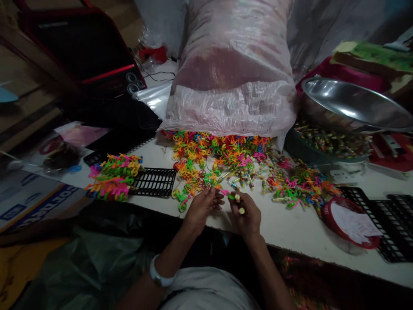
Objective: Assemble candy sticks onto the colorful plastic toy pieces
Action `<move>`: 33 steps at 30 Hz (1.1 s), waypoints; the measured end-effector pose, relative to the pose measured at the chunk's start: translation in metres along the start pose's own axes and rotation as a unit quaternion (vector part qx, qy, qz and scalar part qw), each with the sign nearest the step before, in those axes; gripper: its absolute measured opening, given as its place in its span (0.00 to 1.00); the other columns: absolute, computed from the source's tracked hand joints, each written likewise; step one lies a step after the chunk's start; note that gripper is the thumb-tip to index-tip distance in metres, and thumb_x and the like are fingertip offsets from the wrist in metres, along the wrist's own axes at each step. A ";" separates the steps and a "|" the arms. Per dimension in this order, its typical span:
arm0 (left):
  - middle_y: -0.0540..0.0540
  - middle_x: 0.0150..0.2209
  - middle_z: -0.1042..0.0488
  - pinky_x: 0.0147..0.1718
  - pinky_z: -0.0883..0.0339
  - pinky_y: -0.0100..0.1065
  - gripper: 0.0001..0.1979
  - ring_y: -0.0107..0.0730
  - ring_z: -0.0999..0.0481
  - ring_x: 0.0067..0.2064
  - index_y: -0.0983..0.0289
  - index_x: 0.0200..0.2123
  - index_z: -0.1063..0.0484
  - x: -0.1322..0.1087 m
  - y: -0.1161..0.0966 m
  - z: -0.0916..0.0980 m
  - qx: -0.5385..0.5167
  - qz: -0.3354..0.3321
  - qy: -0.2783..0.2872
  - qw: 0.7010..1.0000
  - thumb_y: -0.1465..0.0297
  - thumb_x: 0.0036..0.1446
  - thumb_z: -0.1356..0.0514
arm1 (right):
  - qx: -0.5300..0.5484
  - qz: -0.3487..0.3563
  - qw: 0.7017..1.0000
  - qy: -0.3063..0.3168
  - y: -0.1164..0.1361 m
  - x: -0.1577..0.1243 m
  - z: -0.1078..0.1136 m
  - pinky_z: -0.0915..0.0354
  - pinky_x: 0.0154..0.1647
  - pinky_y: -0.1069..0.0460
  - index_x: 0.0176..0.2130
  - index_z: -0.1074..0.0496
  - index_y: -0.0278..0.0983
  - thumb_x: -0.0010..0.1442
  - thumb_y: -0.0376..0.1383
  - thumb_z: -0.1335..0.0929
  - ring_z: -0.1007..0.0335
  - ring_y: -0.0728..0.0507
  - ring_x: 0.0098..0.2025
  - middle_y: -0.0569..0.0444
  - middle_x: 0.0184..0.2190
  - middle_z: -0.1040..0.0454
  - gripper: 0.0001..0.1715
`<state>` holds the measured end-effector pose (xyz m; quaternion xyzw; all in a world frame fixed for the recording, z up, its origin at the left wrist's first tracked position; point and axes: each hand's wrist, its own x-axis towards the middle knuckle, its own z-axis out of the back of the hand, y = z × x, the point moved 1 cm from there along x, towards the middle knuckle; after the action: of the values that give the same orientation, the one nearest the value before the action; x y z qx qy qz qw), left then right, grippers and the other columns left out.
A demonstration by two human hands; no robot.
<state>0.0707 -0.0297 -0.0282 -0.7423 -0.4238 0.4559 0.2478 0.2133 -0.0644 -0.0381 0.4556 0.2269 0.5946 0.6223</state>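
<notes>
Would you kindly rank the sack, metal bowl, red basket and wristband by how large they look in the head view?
Largest to smallest:
1. Sack
2. Metal bowl
3. Red basket
4. Wristband

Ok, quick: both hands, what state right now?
Left hand: partly curled; whether it holds anything cannot be told.
Right hand: closed around small pale-yellow-ended cylinders, bright green plastic piece at its fingertips.

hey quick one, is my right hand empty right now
No, the right hand holds small pale-ended pieces, two of whose round ends show at its fingers.
</notes>
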 end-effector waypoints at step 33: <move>0.54 0.34 0.28 0.42 0.36 0.36 0.07 0.34 0.31 0.40 0.63 0.34 0.33 -0.012 0.008 0.004 0.557 -0.347 -0.018 0.754 0.71 0.62 0.49 | -0.027 -0.113 0.976 0.182 0.010 -0.016 0.013 0.36 0.33 0.53 0.45 0.33 0.39 0.63 0.42 0.38 0.28 0.46 0.32 0.54 0.33 0.24 0.14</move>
<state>0.0675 -0.0442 -0.0308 -0.2668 -0.3272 0.5072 0.7513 0.2161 -0.0843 -0.0276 0.2945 0.3701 0.5994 0.6458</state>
